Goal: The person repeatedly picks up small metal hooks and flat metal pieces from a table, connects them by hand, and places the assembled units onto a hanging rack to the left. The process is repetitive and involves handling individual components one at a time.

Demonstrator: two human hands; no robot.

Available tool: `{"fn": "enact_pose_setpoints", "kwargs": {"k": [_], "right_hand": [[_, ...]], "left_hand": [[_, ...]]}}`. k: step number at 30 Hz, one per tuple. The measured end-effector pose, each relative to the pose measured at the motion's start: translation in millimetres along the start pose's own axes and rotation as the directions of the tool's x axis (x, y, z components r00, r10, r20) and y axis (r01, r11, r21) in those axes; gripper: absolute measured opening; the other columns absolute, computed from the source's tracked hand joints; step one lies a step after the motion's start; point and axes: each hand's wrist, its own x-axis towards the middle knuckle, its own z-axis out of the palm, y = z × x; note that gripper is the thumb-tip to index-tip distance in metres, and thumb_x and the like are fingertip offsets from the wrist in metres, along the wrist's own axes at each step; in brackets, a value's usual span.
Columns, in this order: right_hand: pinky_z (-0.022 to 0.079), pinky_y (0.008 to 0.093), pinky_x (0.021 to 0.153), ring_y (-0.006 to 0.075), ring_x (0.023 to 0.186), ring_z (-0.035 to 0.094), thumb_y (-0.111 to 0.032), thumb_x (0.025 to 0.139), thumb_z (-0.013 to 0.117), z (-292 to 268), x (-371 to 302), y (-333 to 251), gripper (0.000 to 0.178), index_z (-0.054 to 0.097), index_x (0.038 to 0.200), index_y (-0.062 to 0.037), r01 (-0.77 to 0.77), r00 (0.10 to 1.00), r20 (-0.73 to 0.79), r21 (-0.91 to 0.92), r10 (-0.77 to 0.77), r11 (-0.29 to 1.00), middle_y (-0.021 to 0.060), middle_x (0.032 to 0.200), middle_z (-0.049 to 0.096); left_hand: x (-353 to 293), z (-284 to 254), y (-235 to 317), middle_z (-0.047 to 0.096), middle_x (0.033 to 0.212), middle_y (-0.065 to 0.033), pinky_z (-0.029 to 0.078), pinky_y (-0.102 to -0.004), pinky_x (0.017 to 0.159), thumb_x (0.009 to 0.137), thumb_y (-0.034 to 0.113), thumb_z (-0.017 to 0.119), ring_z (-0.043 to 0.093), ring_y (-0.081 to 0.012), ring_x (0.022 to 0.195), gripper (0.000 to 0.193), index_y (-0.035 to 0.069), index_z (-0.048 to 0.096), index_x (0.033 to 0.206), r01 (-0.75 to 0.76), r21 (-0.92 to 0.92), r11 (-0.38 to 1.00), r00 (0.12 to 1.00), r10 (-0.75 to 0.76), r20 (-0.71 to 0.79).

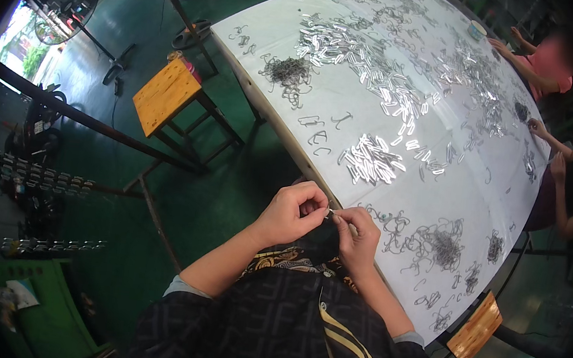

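My left hand (291, 212) and my right hand (357, 234) meet at the near edge of a large white-covered table (349, 102). Together they pinch a small thin silvery metal piece (330, 213) between the fingertips. Just beyond my hands lies a heap of shiny small metal pieces (371, 159). To the right of my right hand sits a tangle of dark wire hooks (440, 243). A few single hooks (319, 130) lie separately on the cloth.
More shiny heaps (354, 47) and a dark hook pile (287, 73) cover the table farther off. Other people sit at the far right side (552, 66), hands on the table (536, 127). Wooden stools stand at left (165, 95) and lower right (476, 327). Green floor lies below.
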Motion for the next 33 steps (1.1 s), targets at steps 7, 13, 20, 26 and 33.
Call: {"fn": "enact_pose_setpoints", "kwargs": {"k": [7, 13, 20, 26, 33], "right_hand": [[0.048, 0.0309, 0.065, 0.0235, 0.069, 0.063, -0.001, 0.080, 0.068, -3, 3, 12, 0.007, 0.068, 0.087, -0.0012, 0.098, 0.993, 0.058, 0.039, -0.100, 0.994, 0.0110, 0.078, 0.064], [0.049, 0.0380, 0.069, 0.0309, 0.080, 0.060, -0.006, 0.080, 0.068, -15, 41, 73, 0.011, 0.069, 0.090, -0.0017, -0.035, 0.994, -0.112, -0.327, -0.002, 0.945, 0.0125, 0.085, 0.062], [0.047, 0.0421, 0.076, 0.0351, 0.084, 0.059, -0.007, 0.077, 0.069, -16, 70, 116, 0.013, 0.069, 0.089, -0.0018, -0.006, 0.999, -0.037, -0.540, -0.017, 0.842, 0.0141, 0.086, 0.062], [0.049, 0.0370, 0.069, 0.0318, 0.073, 0.063, -0.005, 0.080, 0.066, -22, 70, 96, 0.012, 0.068, 0.089, 0.0028, 0.005, 0.997, -0.067, -0.481, -0.043, 0.877, 0.0157, 0.081, 0.065], [0.050, 0.0279, 0.065, 0.0131, 0.068, 0.064, -0.004, 0.082, 0.068, -22, 43, 41, 0.011, 0.067, 0.087, 0.0057, -0.253, 0.966, 0.120, 0.239, 0.230, 0.937, 0.0076, 0.077, 0.068]], "left_hand": [[-7, 2, 5, 0.065, 0.090, -0.0046, 0.046, -0.0235, 0.070, 0.087, 0.001, 0.056, 0.056, -0.0074, 0.074, 0.007, 0.000, 0.058, 0.094, 0.039, -0.046, 0.998, 0.998, -0.037, 0.044], [-12, 5, 6, 0.066, 0.091, -0.0056, 0.047, -0.0243, 0.071, 0.088, 0.001, 0.056, 0.057, -0.0086, 0.076, 0.009, 0.000, 0.059, 0.096, -0.019, -0.024, 1.000, 1.000, 0.020, 0.012], [-14, 9, 9, 0.059, 0.082, -0.0084, 0.047, -0.0298, 0.068, 0.086, 0.004, 0.057, 0.058, -0.0190, 0.075, 0.006, 0.000, 0.056, 0.090, -0.079, -0.014, 0.997, 0.997, 0.079, 0.002], [-21, 12, 2, 0.057, 0.080, -0.0111, 0.046, -0.0360, 0.070, 0.084, 0.006, 0.059, 0.057, -0.0262, 0.075, 0.009, 0.001, 0.054, 0.091, -0.086, -0.018, 0.996, 0.996, 0.085, -0.028], [-19, 18, 3, 0.059, 0.087, -0.0076, 0.047, -0.0326, 0.071, 0.086, 0.005, 0.058, 0.058, -0.0209, 0.079, 0.007, 0.002, 0.057, 0.092, -0.092, 0.087, 0.992, 0.995, 0.094, -0.020]]}}
